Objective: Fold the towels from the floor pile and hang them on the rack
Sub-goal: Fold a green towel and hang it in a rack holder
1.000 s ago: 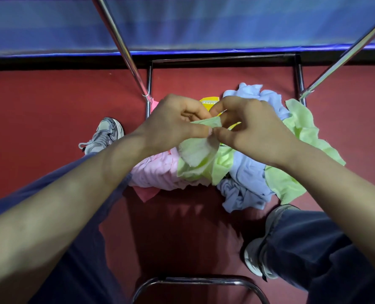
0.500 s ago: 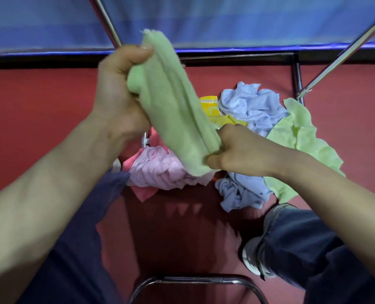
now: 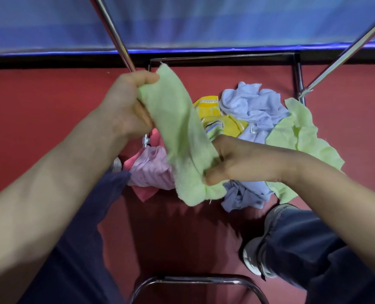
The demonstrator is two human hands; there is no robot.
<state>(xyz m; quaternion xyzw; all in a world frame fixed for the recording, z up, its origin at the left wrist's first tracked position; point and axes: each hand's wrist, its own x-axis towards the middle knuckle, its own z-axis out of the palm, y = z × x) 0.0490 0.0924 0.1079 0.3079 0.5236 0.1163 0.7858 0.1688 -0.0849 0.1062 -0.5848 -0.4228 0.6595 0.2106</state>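
1. Nearest, bottom edge: a curved chrome bar [image 3: 195, 280] of the rack, low over the red floor [image 3: 39, 110].
2. Dark trouser legs on either side; a grey-white shoe [image 3: 256, 255] shows under the right leg, flat on the floor.
3. Right hand [image 3: 245, 161]: grip clenched on the lower end of the green towel [image 3: 177, 132], thumb and fingers pinching the cloth. A short flap hangs below the hand.
4. Left hand [image 3: 125, 106]: higher and farther out, grip grasping the towel's upper end, thumb on top. A corner sticks up past the thumb.
5. The green towel runs as a narrow band on a slant between the two hands, held in the air above the pile and clear of the floor.
6. Floor pile beyond the hands, inside the rack's footprint:
   - pink towel [image 3: 151, 170] on the left, crumpled
   - yellow towel [image 3: 210, 108] in the middle, partly hidden by the held one
   - blue towel [image 3: 254, 106] to the right of it, bunched
   - second green towel [image 3: 300, 132] at the far right, spread loosely
7. Behind the pile: the dark base frame [image 3: 226, 57] of the rack, on the floor.
8. Two chrome rods, left rod [image 3: 112, 34] and right rod [image 3: 344, 53], rise at a slant out of view at the top.
9. Farthest: a blue striped cloth [image 3: 204, 20] across the top.
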